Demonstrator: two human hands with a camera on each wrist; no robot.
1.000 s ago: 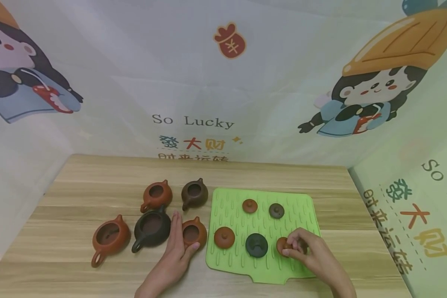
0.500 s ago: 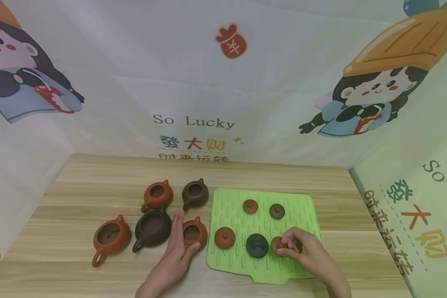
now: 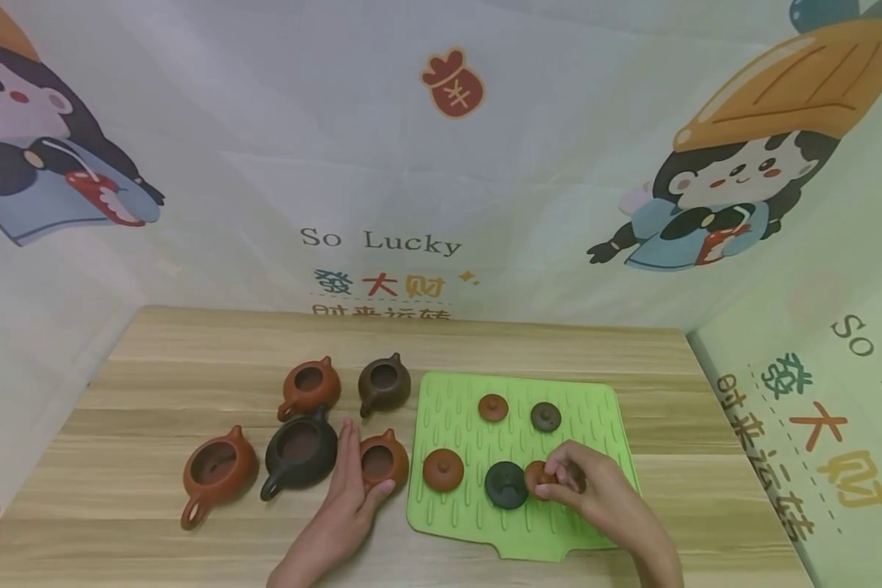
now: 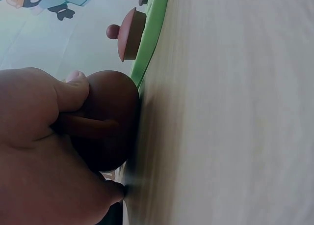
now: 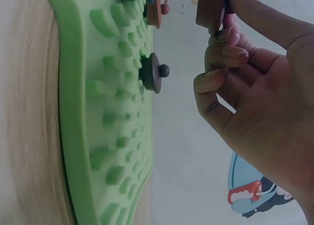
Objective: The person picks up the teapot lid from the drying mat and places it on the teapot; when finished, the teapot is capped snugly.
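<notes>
My left hand (image 3: 344, 508) holds a small reddish-brown teapot (image 3: 385, 464), fingers along its left side and thumb at its near right. The teapot stands lidless on the table; its handle (image 4: 93, 126) shows in the left wrist view beside the thumb. Between thumb and fingers of my right hand (image 3: 595, 483) a reddish-brown teapot lid (image 3: 535, 480) is pinched by its knob. In the right wrist view this lid (image 5: 211, 11) is raised off the green mat (image 5: 73, 102). From the head it appears right beside a black lid (image 3: 506, 485).
On the mat (image 3: 470, 523) also lie a larger red lid (image 3: 443, 470), a small red lid (image 3: 493, 407) and a dark brown lid (image 3: 545, 417). Left of it stand a black teapot (image 3: 323, 445), a dark brown one (image 3: 404, 384) and two red teapots (image 3: 238, 465).
My right hand has moved left with the red lid, from the mat's right side to beside the black lid. The left hand and the teapots have stayed in place.
</notes>
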